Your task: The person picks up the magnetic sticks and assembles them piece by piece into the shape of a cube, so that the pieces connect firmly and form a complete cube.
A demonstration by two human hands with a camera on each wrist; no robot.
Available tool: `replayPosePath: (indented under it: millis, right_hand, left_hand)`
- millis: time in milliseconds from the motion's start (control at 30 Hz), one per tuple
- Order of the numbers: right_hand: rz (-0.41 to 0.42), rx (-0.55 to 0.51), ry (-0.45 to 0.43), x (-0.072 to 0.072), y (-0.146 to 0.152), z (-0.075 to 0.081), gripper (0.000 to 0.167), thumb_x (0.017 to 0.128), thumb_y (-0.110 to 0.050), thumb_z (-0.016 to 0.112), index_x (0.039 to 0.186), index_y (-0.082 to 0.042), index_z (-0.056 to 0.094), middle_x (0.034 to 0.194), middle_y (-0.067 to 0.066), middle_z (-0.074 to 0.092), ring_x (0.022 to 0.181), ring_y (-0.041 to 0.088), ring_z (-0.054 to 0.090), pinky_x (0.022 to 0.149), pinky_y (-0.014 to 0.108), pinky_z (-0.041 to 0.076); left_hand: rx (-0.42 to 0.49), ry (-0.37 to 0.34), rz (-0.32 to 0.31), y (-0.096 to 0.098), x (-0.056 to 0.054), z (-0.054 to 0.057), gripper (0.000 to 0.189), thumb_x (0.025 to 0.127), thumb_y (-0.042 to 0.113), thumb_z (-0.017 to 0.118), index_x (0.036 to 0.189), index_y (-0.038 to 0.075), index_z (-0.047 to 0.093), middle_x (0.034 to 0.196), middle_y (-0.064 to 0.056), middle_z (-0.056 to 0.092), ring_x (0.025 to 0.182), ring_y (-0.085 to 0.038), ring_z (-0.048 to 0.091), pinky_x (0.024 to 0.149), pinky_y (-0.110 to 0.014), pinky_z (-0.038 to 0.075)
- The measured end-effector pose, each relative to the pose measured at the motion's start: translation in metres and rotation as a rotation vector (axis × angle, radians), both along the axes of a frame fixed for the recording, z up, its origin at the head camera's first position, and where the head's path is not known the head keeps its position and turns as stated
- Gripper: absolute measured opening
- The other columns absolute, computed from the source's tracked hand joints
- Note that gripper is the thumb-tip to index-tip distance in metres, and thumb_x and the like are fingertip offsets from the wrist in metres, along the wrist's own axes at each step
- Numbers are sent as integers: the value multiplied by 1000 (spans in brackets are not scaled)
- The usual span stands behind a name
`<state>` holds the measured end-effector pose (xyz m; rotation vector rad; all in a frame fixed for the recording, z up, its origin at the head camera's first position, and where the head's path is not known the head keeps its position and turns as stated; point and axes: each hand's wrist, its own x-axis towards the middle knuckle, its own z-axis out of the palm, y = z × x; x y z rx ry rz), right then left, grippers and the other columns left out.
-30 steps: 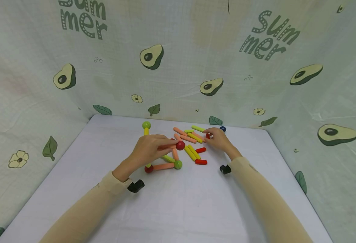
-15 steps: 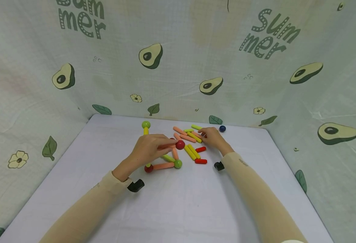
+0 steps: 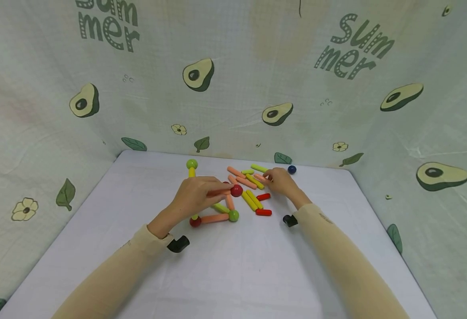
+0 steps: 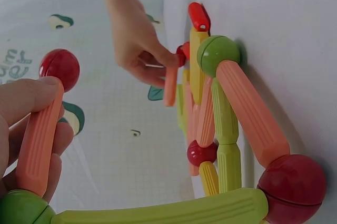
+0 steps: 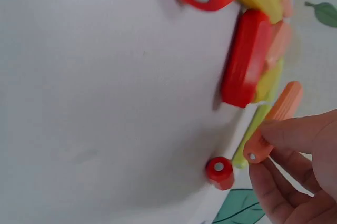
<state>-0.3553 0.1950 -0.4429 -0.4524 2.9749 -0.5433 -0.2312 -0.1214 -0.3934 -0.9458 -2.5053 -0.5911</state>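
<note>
My left hand [image 3: 197,195] pinches a salmon magnetic stick [image 4: 39,142] with a red ball [image 4: 60,70] on its upper end. A green ball [image 4: 21,208] sits at its lower end, joined to a long yellow-green stick [image 4: 163,208] that runs to another red ball [image 4: 295,188]. From there a salmon stick [image 3: 214,218] reaches a green ball [image 3: 233,215] on the table. My right hand [image 3: 281,181] pinches a loose salmon stick [image 5: 287,103] between thumb and fingers, above the pile at the back. A short red stick [image 5: 220,172] stands close to these fingers.
Yellow sticks [image 3: 251,200], red sticks [image 3: 263,212] and more salmon sticks [image 3: 236,172] lie between my hands. A dark blue ball [image 3: 292,169] rests at the back edge, beyond my right hand. Behind the table hangs a printed cloth [image 3: 233,88].
My right hand has shifted slightly left, away from the red stick, and now has a salmon stick in its fingers. The left hand holds its place.
</note>
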Motion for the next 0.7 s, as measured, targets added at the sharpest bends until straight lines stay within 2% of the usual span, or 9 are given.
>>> replayPosePath:
  millis: [133, 433, 567, 700]
  right_hand:
    - [55, -103, 42, 17, 1, 7, 34, 101, -10, 72, 134, -4, 71, 113, 14, 72, 100, 30, 65, 88, 41, 60]
    - [242, -369, 18, 69, -13, 10, 30, 98, -9, 76, 128, -8, 74, 112, 5, 76, 96, 23, 72, 88, 39, 63]
    - [298, -436, 16, 84, -20, 8, 30, 98, -9, 77, 128, -15, 75, 112, -1, 76, 98, 17, 72, 89, 37, 62]
    - [325, -472, 15, 91, -25, 5, 31, 97, -7, 78, 126, -19, 75, 109, -5, 76, 100, 12, 72, 89, 32, 61]
  left_hand:
    - [-2, 18, -6, -1, -1, 0, 40, 89, 28, 89, 127, 26, 80, 102, 7, 80, 73, -9, 65, 60, -19, 47]
    - [39, 49, -29, -2, -2, -1, 39, 88, 26, 89, 126, 24, 81, 98, 8, 79, 63, -5, 56, 53, -19, 41]
    - [60, 58, -37, -2, -2, -2, 38, 88, 23, 90, 125, 23, 81, 97, 8, 79, 60, -4, 52, 50, -20, 38]
    - [65, 54, -36, -1, -3, -3, 38, 88, 22, 90, 125, 22, 82, 97, 8, 79, 61, -4, 53, 51, -20, 39]
